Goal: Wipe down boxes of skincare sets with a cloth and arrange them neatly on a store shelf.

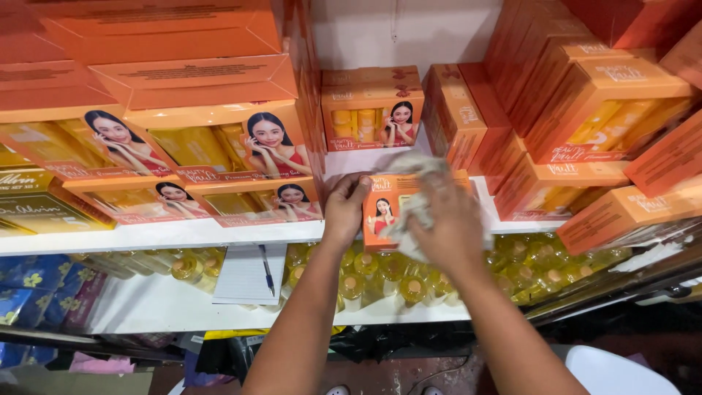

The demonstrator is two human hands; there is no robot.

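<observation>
On a white shelf (183, 234) crowded with orange gift boxes, the left hand (346, 208) clamps the edge of 1 orange box (384, 201) while the right hand (450, 227) presses a bunched cloth (409, 212) onto it; a hard wipe could topple neighbouring stacks (556, 190).

The orange box (385, 207) is a flat rectangular carton with a clear window on its front and a printed picture of a person in the lower left part of that face. It stands upright at the front edge of the upper white shelf (168, 235), its front face turned outward, about midway along the shelf. The pale cloth (414, 208) is a crumpled, whitish rag, bunched into loose folds. It lies pressed against the right part of the box's front and drapes over its top edge, covering much of the window.
</observation>
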